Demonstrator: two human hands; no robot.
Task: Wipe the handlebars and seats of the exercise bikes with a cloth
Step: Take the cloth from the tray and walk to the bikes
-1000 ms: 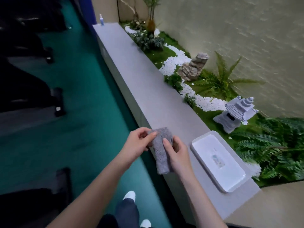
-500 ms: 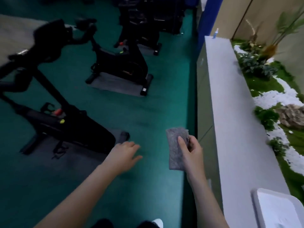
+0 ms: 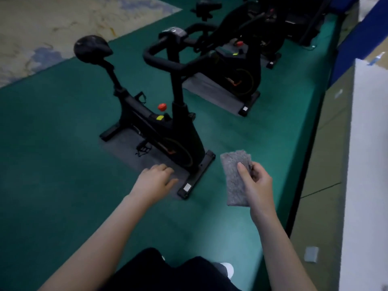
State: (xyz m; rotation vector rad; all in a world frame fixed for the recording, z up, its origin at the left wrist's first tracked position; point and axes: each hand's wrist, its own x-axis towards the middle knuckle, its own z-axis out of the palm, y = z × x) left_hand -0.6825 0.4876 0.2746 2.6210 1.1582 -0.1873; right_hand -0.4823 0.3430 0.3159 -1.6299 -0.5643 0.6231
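Note:
My right hand (image 3: 256,185) holds a folded grey cloth (image 3: 234,175) upright, thumb across its front, in the air at the right of centre. My left hand (image 3: 156,181) hangs empty with relaxed fingers, palm down, just in front of the nearest black exercise bike (image 3: 163,124). That bike's seat (image 3: 91,49) is at the upper left and its handlebars (image 3: 165,59) curve at the upper middle, both well beyond my hands. A second black bike (image 3: 237,61) stands behind it on a grey mat.
The green floor (image 3: 52,164) spreads around the bikes, with a pale patterned floor (image 3: 52,24) at the upper left. A long grey ledge (image 3: 369,164) runs down the right side. More dark equipment (image 3: 304,19) stands at the far top right.
The view has swung left from the ledge onto the bikes, now closer. My left hand let go of the cloth, which stays in my right hand.

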